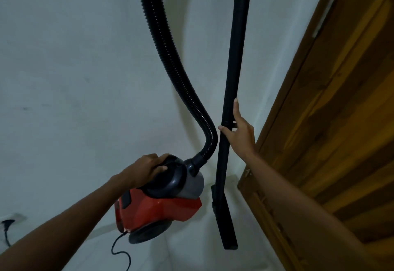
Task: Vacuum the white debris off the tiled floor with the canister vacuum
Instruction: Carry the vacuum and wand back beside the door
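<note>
Here my left hand (149, 169) rested on top of the vacuum (160, 198), fingers curled over its dark rounded handle part, thumb against the side. The vacuum was a red body with a dark grey top and a grey cylinder at the front, and a black wheel (149, 233) showed low on its near side. From its front socket a black ribbed hose (168, 57) bent sharply and ran away past the top edge of the view. A thin black cord (119, 249) trailed out from under the red body, and a plug (7, 222) sat in a wall socket at the far left, against the pale wall (64, 79).

My right hand (239, 131) was at the long black tube (233, 100), just right of the hose. The fingers were straight and spread, the forefinger lying along the tube's right edge and the thumb reaching across its front; the palm looked open, not wrapped round it. The tube's lower end (230, 243) hung beside the vacuum. A brown wooden door (330, 110) filled the right side.
</note>
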